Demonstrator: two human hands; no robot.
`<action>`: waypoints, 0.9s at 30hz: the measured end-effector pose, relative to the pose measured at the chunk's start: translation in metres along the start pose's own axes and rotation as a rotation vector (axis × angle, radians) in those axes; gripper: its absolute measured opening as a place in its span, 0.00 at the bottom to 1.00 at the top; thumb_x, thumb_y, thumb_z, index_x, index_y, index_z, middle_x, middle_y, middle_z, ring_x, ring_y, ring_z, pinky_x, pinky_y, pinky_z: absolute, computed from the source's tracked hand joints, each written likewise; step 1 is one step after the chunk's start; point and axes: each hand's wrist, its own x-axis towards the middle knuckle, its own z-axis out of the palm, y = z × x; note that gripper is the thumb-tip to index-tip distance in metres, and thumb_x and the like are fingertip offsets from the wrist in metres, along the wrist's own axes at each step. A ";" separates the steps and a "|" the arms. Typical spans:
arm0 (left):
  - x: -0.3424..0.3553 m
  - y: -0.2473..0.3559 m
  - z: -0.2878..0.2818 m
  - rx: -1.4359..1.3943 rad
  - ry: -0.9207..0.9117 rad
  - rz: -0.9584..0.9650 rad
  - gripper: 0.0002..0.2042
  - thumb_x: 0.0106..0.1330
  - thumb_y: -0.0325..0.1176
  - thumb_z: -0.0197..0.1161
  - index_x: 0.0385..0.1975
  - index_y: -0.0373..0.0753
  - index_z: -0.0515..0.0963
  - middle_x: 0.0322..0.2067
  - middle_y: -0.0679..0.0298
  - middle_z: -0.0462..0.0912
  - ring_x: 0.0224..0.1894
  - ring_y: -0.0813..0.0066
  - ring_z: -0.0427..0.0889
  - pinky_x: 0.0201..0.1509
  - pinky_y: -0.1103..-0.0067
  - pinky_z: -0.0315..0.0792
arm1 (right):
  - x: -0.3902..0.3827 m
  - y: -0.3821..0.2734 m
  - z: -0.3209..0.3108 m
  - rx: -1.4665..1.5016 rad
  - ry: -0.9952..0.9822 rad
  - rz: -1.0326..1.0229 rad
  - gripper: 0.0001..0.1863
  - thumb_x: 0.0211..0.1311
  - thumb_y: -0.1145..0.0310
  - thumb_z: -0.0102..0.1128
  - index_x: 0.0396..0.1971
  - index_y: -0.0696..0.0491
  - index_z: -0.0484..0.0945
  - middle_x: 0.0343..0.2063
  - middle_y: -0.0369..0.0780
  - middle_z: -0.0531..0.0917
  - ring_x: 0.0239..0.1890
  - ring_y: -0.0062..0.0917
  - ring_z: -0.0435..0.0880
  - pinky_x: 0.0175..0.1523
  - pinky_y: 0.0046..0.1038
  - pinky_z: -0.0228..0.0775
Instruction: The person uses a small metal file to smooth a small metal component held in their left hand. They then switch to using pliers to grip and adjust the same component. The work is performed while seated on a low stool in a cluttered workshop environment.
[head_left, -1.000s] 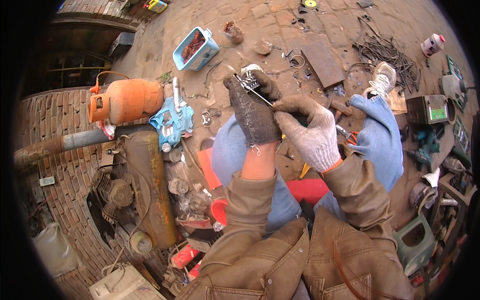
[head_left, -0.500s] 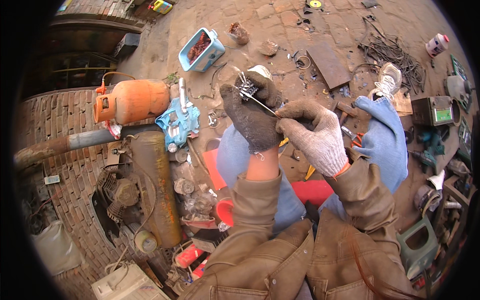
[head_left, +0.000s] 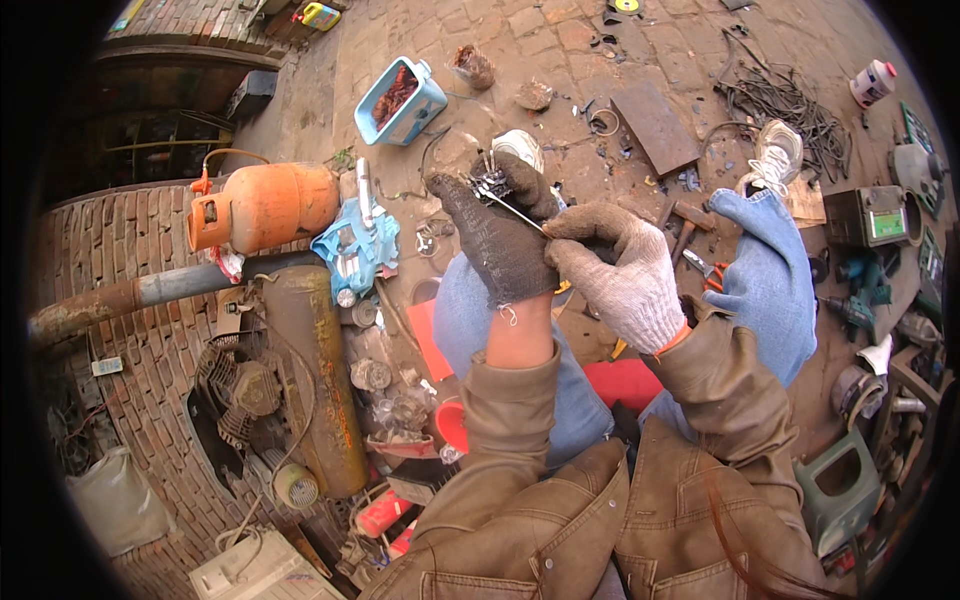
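Note:
My left hand (head_left: 505, 250), in a dark, soiled knit glove, is closed round a small metal part (head_left: 488, 182) with several shiny, thin prongs. Fingers and glove hide much of that part, so its kind is unclear. A thin silvery rod (head_left: 517, 212) runs from it down to my right hand (head_left: 628, 278). That hand wears a pale knit glove with browned fingers; its thumb and forefinger pinch the rod's near end. Both hands are close together above my knees. Beyond the right hand, a hammer (head_left: 684, 228) and orange-handled pliers (head_left: 712, 275) lie on the ground.
An orange gas cylinder (head_left: 275, 207) lies at the left, beside a blue plastic bag (head_left: 352, 245). Ahead stand a light-blue tub (head_left: 408, 118) and a flat metal plate (head_left: 655, 128). Tangled cable (head_left: 785, 110), a battery (head_left: 868, 218) and a grey-green stool (head_left: 840, 490) are at the right.
Both hands have shifted slightly left, still joined by the rod. The metal part has turned a little in my left hand, and less of it shows.

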 end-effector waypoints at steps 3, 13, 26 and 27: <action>-0.006 -0.001 0.005 0.098 0.002 0.033 0.32 0.71 0.67 0.43 0.23 0.40 0.70 0.17 0.68 0.64 0.19 0.74 0.59 0.21 0.78 0.53 | 0.000 0.008 0.004 -0.049 0.037 -0.085 0.10 0.58 0.75 0.65 0.40 0.59 0.84 0.34 0.41 0.87 0.36 0.17 0.83 0.43 0.24 0.77; 0.006 -0.010 -0.010 0.013 0.054 -0.015 0.29 0.72 0.64 0.44 0.20 0.43 0.67 0.17 0.70 0.62 0.19 0.76 0.58 0.23 0.78 0.54 | 0.002 0.021 0.006 -0.382 0.111 -0.458 0.09 0.59 0.77 0.66 0.40 0.58 0.84 0.33 0.42 0.87 0.34 0.20 0.86 0.42 0.24 0.78; -0.007 -0.008 0.014 -0.119 0.213 -0.004 0.27 0.72 0.60 0.51 0.19 0.42 0.67 0.17 0.70 0.62 0.19 0.78 0.58 0.23 0.80 0.55 | 0.001 0.017 0.005 -0.395 0.103 -0.426 0.10 0.57 0.77 0.66 0.39 0.58 0.83 0.32 0.44 0.86 0.34 0.29 0.87 0.41 0.27 0.78; -0.007 -0.008 0.014 -0.130 0.244 -0.012 0.27 0.72 0.60 0.51 0.19 0.42 0.67 0.17 0.70 0.62 0.19 0.78 0.58 0.23 0.80 0.55 | 0.002 0.016 0.002 -0.445 0.084 -0.456 0.10 0.57 0.76 0.66 0.39 0.57 0.83 0.33 0.46 0.86 0.36 0.34 0.87 0.42 0.30 0.78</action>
